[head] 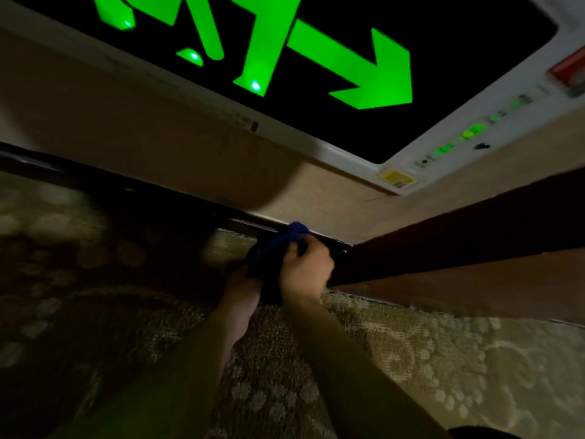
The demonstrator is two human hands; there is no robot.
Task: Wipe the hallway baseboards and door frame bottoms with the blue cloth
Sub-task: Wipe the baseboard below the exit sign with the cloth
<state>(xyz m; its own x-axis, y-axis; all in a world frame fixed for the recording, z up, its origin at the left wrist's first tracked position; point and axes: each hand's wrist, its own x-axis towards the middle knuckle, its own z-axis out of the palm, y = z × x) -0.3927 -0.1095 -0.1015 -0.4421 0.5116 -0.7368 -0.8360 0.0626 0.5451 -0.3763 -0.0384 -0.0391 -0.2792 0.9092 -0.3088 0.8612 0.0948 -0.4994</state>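
The blue cloth [278,248] is bunched against the dark baseboard [126,188], close to where that strip meets the reddish-brown door frame bottom [459,236]. My right hand [305,269] grips the cloth from the right and presses its top end onto the baseboard edge. My left hand [242,289] holds the lower part of the cloth, and the fabric hides most of its fingers. The scene is dim and slightly blurred.
A lit green exit sign [316,58] in a white housing is mounted low on the beige wall [158,128] just above my hands. Patterned carpet [427,359] covers the floor. The door frame runs off to the right.
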